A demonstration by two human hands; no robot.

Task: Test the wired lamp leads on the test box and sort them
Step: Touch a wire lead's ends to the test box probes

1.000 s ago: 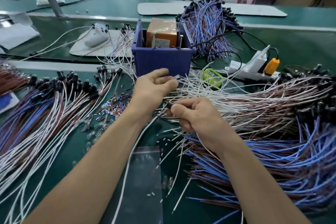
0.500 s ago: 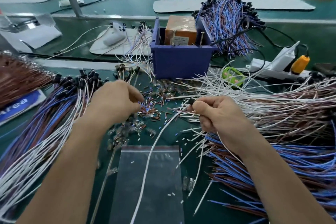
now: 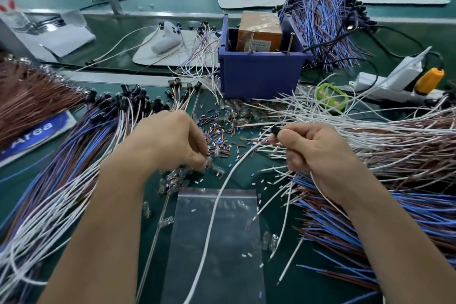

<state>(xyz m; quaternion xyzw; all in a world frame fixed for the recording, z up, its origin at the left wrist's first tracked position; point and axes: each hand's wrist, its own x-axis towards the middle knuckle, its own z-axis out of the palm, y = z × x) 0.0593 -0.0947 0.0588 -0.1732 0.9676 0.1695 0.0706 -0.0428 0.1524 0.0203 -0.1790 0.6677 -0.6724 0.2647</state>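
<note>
Glossy, seemingly plastic zip bag (image 3: 217,237)

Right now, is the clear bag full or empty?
Looks empty: the bag lies flat and see-through. A white lead crosses it; whether the few white bits lie on or in it, cannot tell.

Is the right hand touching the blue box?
Apart. Head view: the right hand grips a white lead, with loose wires between it and the blue box.
</note>
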